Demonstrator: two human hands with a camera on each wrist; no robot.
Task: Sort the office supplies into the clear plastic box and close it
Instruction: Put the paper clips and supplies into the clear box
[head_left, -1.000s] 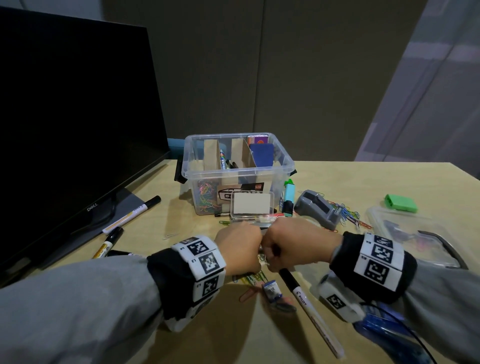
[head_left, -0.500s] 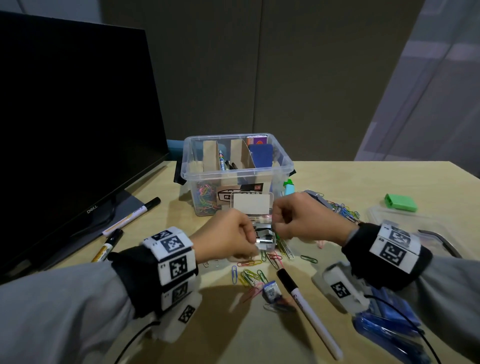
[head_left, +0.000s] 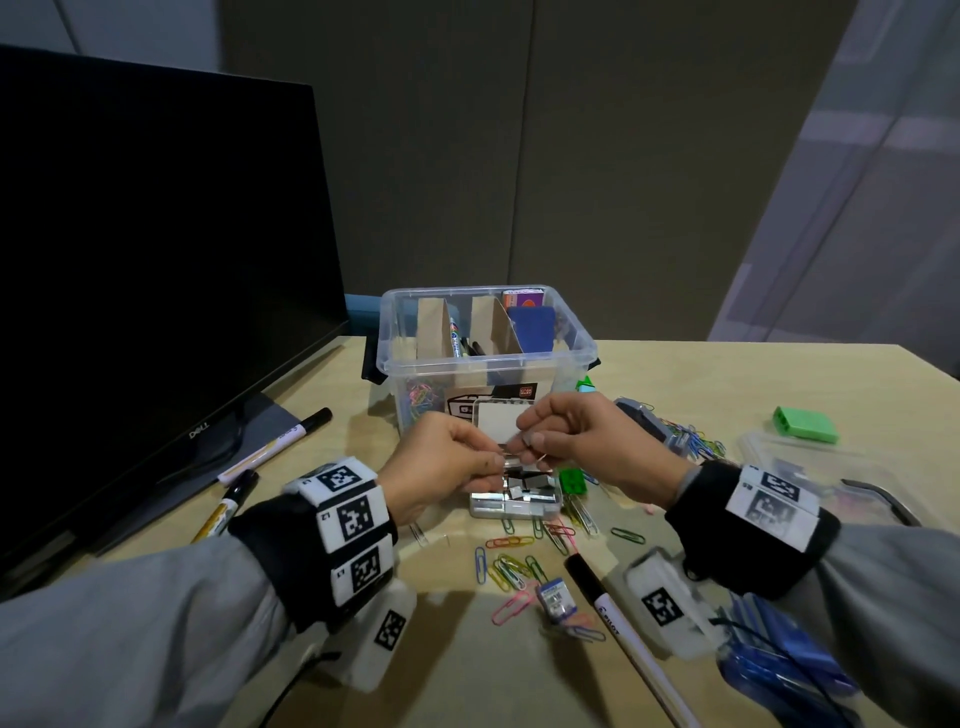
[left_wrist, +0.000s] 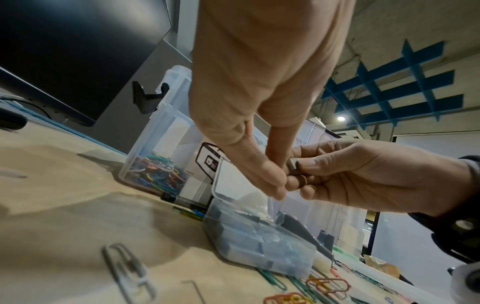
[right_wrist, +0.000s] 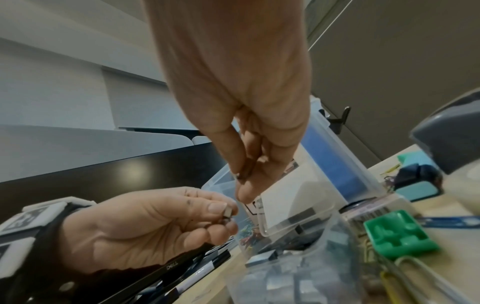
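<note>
Black across the far left, the monitor (head_left: 145, 270) looms over two markers (head_left: 275, 447) lying well left of the fingers on the wooden desk (head_left: 156, 525). Moving in, the left hand (head_left: 441, 473) has its thumb and forefinger pinched on a small silvery strip of staples (right_wrist: 228, 211), the other fingers curled beneath it. Right against those fingertips comes the right hand (head_left: 587, 447), thumb and forefinger pressed together on the same little cluster of metal; whether it grips the very same strip, I cannot tell. Directly under both sets of fingers sits the small clear staple case (head_left: 517, 499), lid (left_wrist: 233, 181) flipped up, grey staple blocks packed inside. Just behind the fingers stands the clear plastic box (head_left: 483, 353), open on top, cardboard dividers upright inside, coloured paper clips heaped in its left compartment, pens in the middle, a blue item to the right. Below the fingers, towards the person, loose paper clips (head_left: 511, 569) scatter over the desk beside another marker (head_left: 618, 618). Just right of the fingers a green staple remover (right_wrist: 397, 234) lies by the case, a grey stapler (head_left: 649, 421) behind the right hand. Further right: a green eraser (head_left: 805, 425), and the box's clear lid (head_left: 831, 478) flat on the desk.
</note>
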